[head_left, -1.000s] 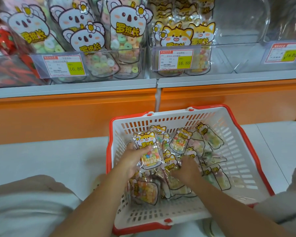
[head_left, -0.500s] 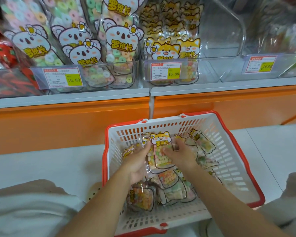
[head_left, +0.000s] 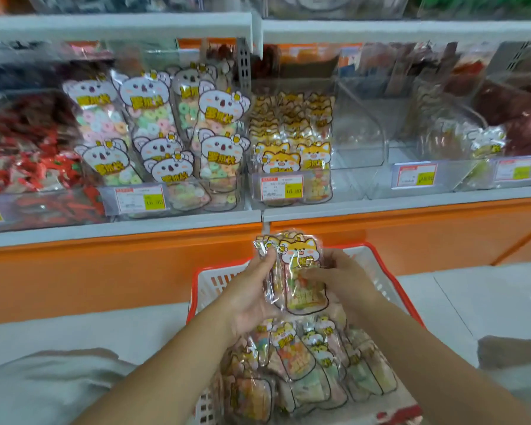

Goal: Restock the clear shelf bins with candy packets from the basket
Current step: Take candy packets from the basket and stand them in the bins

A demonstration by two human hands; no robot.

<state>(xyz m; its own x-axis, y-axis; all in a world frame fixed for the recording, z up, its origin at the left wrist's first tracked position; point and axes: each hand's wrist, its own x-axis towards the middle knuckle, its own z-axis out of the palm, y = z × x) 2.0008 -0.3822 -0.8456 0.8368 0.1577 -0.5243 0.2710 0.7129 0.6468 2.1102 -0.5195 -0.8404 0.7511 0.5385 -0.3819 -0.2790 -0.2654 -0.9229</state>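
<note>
A small stack of yellow fox candy packets is held upright above the basket. My left hand grips its left side, thumb on the top corner. My right hand holds the right side, fingers curled on the front. Below them the white basket with a red rim holds several more fox packets. On the shelf straight ahead, a clear bin stands partly filled with the same fox packets.
Left of that bin, a clear bin holds white koala ring-candy packets. A bin of red wrapped sweets sits further left. To the right is a clear bin with nothing inside. An orange shelf base runs behind the basket.
Both hands have lifted the fox packets out of the basket, up to its rim. The camera has tilted up, showing more of the shelf.
</note>
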